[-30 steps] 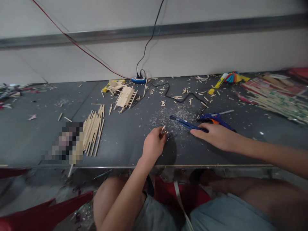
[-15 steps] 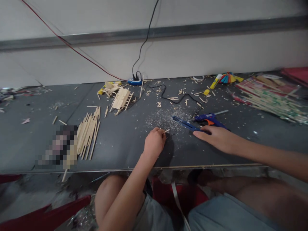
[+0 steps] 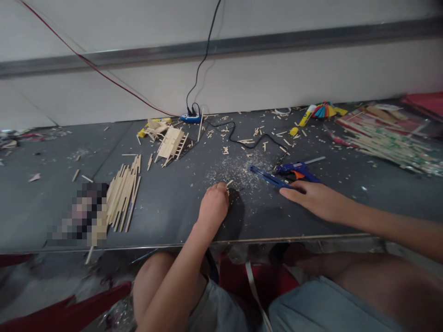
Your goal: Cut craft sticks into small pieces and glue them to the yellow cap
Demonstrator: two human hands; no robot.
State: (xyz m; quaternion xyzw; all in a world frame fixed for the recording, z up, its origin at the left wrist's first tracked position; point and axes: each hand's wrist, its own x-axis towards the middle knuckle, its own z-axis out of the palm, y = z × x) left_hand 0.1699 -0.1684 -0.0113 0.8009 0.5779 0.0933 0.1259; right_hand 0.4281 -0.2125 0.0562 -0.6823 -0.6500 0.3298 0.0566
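My left hand (image 3: 214, 201) is closed near the front middle of the dark table. A short pale wooden stick (image 3: 230, 183) pokes out past its fingertips. My right hand (image 3: 311, 197) grips a slim blue tool (image 3: 268, 176) with a slot along its length, whose exact kind I cannot make out. The tool's far end points left, over white crumbs on the table. Just beyond my right hand lies a blue hot glue gun (image 3: 300, 169) with an orange trigger.
A bundle of wooden sticks (image 3: 124, 193) lies at left, beside a pixelated patch. Behind it stands a small wooden model (image 3: 170, 144). A blue power socket (image 3: 190, 118) with a black cord (image 3: 231, 133) sits by the wall. Glue stick (image 3: 306, 116) and green-tinged sticks (image 3: 391, 147) lie at right.
My left hand, with its stick, has moved slightly left. My right hand and the blue tool have shifted a little to the right. The whole view has also shifted slightly.
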